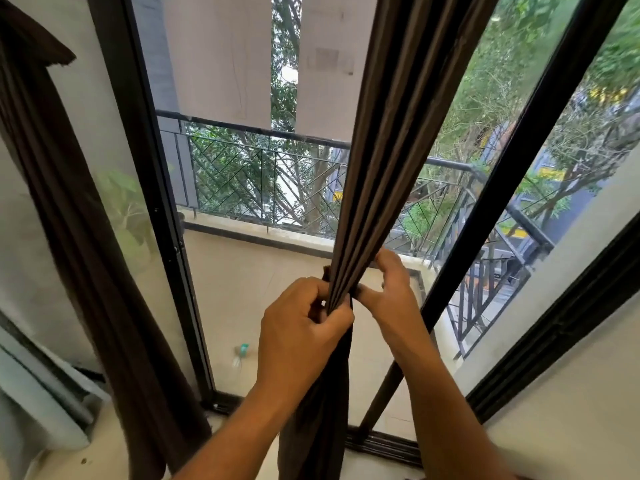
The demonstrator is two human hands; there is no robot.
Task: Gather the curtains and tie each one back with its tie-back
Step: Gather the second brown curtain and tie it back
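Now dark brown curtain point(381, 168) hangs bunched into narrow vertical pleats.

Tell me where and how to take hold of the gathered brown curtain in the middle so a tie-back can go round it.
Grip the gathered curtain at its narrow waist, where the pleats are already bunched. Come from both sides: the left hand pinches the folds from the left, the right hand closes in from the right. The pleats run vertically, so a sideways squeeze likely keeps them stacked.
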